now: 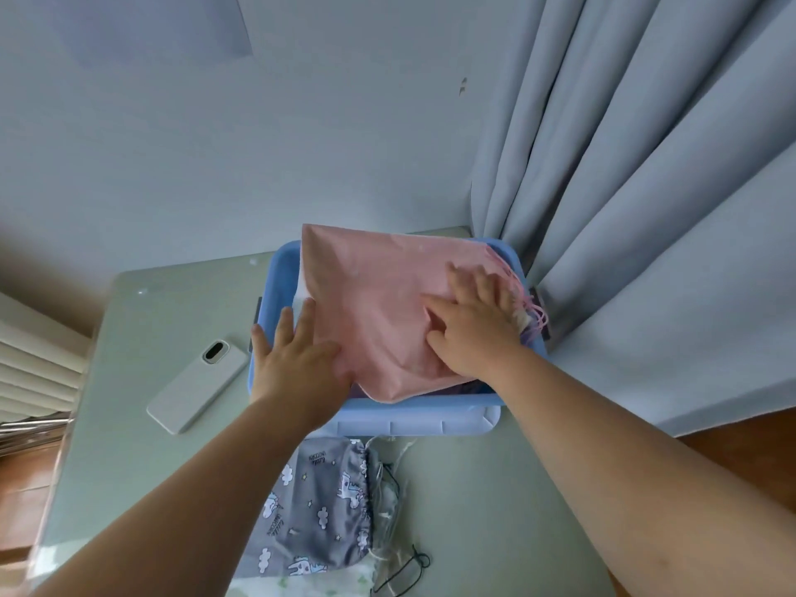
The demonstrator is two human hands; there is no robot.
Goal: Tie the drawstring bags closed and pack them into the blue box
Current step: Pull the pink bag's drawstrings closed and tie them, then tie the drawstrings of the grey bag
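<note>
At the near edge of the pale green bench [495, 489] lies a grey unicorn-print drawstring bag [318, 510], its gathered mouth turned to the right. A white bag with green print [301, 588] shows from under its near side. Just right of the grey bag lies a tangle of clear bags and a black cord [405, 566]. Farther back and to the left, a phone in a white case [198, 383] lies flat, just beside the blue box [413, 417].

The box stands at the bench's far right. A pink drawstring bag [379, 303] lies across its top, covering most of the opening, its far corner reaching past the far rim. The left hand [297, 364] rests flat with straight fingers on the bag's near left edge, over the box's left wall. The right hand [474, 325] presses down on the bag's right part, fingers spread, close to the gathered mouth, where pink strings [536, 312] hang over the right rim.

Behind the box stands a pale wall [258, 144], with a grey-blue curtain [624, 165] falling at the right.
</note>
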